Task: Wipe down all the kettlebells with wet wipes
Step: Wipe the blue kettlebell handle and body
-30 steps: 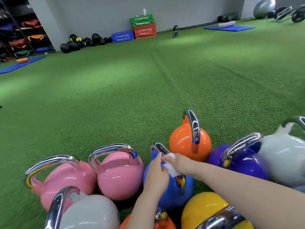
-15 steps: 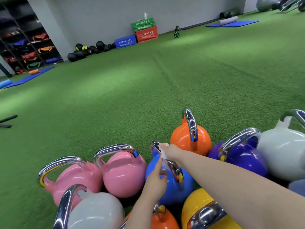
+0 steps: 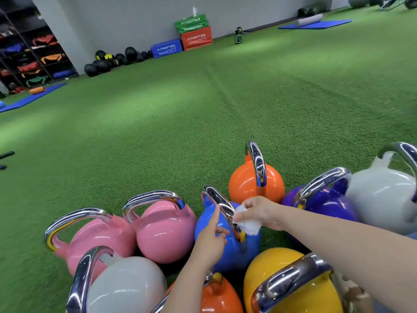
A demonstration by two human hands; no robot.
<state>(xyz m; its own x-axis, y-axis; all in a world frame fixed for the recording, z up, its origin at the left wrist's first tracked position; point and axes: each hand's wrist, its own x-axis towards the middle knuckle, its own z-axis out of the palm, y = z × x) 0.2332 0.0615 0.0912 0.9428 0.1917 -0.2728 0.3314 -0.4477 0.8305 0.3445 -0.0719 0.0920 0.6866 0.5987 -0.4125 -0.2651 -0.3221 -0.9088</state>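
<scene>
- Blue kettlebell at 6 o'clock in the cluster on the turf.
- Right hand pinches wet wipe against its chrome handle.
- Left hand, forefinger extended, touches the handle's 9 o'clock side.

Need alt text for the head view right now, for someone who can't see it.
The right hand presses a white wet wipe against the blue kettlebell's chrome handle while the left hand steadies it. Other colourful kettlebells crowd around on green turf.

A crumpled white wet wipe presses against the chrome handle of the upright blue kettlebell, clustered among others on turf.
</scene>
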